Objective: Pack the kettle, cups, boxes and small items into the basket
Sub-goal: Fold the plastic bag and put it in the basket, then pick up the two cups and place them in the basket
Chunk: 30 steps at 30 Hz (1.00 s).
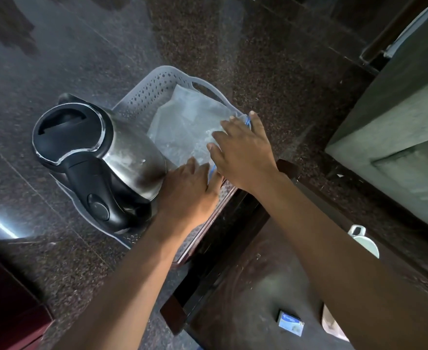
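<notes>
A grey perforated plastic basket sits on the dark speckled floor. A steel kettle with a black lid and handle stands in its near left part. A clear plastic bag with a blue edge lies in the right part. My left hand rests at the bag's near edge beside the kettle's base. My right hand lies flat on the bag's right side, fingers spread over the blue edge. Whether either hand pinches the bag is unclear.
A dark wooden table stands at the lower right with a white cup and a small blue box on it. A pale object peeks out beneath my right arm. A grey-green block rises at the right.
</notes>
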### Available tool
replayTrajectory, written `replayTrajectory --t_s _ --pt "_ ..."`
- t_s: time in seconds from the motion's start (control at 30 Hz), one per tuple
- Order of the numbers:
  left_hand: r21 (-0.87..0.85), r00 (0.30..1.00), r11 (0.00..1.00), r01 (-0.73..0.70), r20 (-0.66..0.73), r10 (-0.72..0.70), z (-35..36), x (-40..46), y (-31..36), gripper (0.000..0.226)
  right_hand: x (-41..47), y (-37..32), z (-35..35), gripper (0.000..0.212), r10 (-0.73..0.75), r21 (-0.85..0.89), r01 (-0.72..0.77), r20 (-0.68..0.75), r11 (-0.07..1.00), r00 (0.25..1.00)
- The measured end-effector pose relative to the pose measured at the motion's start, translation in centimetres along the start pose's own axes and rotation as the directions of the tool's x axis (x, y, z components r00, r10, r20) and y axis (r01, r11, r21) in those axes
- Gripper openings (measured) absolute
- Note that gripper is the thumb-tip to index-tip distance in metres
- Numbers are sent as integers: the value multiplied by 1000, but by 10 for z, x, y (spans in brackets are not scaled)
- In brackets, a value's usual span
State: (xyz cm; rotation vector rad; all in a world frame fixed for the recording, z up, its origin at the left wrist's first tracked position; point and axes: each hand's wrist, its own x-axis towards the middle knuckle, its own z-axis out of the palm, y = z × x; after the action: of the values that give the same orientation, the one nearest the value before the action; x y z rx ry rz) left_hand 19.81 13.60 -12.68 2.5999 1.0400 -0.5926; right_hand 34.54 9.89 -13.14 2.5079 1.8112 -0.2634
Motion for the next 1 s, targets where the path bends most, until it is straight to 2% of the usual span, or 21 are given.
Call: replayTrajectory --t_s 0.13,0.23,0.4,0.5,0.63,0.8,0.87,1.0 --pt "-220 998 973 64 14 -62 5 -1 -4 55 2 -1 0 63 17 -63 -14 48 998 999" --pt "-259 997 963 76 9 -76 6 -5 -4 59 -1 -2 -5 66 22 -60 -18 79 998 997" --pt "-327 985 945 18 -154 -72 1 -21 6 60 -18 1 -19 46 30 135 -30 -2 990 1000" --pt "-392 960 917 -79 -276 -36 0 -34 21 61 -49 8 -26 45 46 272 -12 -120 962 992" --pt "-555 896 769 -318 -440 53 3 -60 59 66 -115 27 -34 49 196 463 -69 -233 884 952" --pt "-526 804 652 -546 -549 229 18 -93 122 63 -220 67 -33 55 459 585 -246 -247 772 853" --pt "-545 786 588 -598 -543 296 27 -106 153 62 -263 86 -28 56 539 618 -309 -224 723 812" --pt "-714 827 430 -553 -406 390 42 -130 214 65 -340 122 -15 55 658 641 -415 -190 645 729"
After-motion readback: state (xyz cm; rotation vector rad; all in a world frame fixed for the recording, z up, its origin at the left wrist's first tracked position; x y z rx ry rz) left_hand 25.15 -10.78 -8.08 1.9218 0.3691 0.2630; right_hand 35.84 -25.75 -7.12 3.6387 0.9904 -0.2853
